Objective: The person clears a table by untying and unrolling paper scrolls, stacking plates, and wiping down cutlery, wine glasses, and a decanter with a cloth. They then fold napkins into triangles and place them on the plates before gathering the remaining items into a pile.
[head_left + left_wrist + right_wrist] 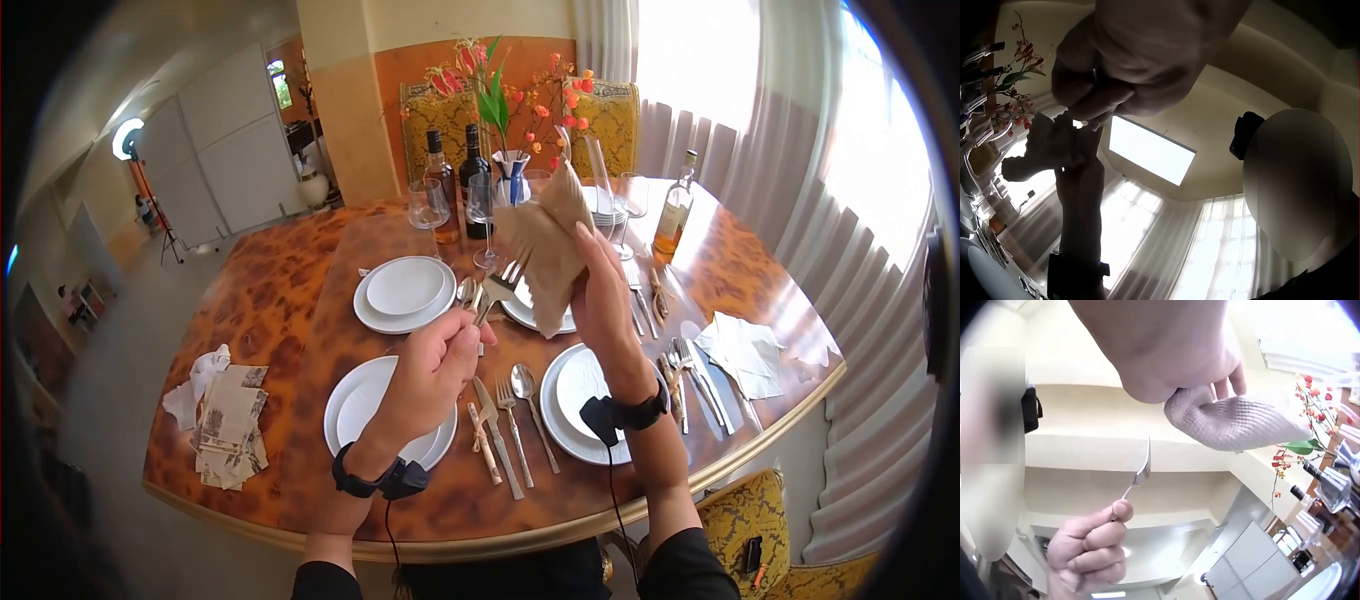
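Note:
My left hand (430, 360) pinches a fork (503, 283) by its handle over the table, tines pointing up and away. Beyond it, my right hand (606, 305) grips a crumpled tan napkin (550, 245) with a jagged edge; in the right wrist view the napkin (1235, 422) shows a ribbed texture. Fork tines overlap the napkin in the head view, while the right wrist view shows the fork (1143, 467) apart from it. Beneath the hands lie stacked white plates (345, 430), with a knife (498, 440), another fork (510, 410) and a spoon (535, 415) between two settings.
Wine glasses (428, 207), dark bottles (472, 190) and a flower vase (512, 180) stand at the back. An amber bottle (673, 218) is at the right. Patterned paper napkins (232, 425) lie at the left, white napkins (742, 352) at the right.

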The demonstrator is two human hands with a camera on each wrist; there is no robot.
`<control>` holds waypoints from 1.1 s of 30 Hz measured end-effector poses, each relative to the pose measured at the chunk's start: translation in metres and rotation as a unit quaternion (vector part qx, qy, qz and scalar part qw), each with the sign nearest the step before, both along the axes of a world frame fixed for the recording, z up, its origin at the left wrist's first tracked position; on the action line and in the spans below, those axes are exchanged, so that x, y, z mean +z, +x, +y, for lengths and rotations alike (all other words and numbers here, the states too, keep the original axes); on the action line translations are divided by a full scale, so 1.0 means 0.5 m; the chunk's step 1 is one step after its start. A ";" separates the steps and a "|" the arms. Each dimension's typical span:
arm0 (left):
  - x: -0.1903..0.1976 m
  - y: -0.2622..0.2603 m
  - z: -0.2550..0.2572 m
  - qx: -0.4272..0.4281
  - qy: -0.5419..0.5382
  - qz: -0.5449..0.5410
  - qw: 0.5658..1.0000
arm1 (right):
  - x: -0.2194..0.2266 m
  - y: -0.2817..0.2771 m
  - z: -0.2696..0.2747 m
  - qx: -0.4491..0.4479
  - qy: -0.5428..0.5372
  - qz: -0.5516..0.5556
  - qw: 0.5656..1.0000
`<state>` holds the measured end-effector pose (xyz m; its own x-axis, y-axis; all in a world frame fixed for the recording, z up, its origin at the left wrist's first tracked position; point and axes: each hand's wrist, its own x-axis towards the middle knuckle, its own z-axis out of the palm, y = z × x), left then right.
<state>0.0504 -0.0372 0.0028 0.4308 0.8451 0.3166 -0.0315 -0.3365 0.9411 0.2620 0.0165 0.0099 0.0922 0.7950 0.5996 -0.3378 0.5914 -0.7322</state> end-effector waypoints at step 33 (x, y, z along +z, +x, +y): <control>-0.001 0.004 -0.035 -0.002 -0.021 -0.066 0.998 | -0.026 -0.075 -0.106 0.389 -0.057 0.121 0.912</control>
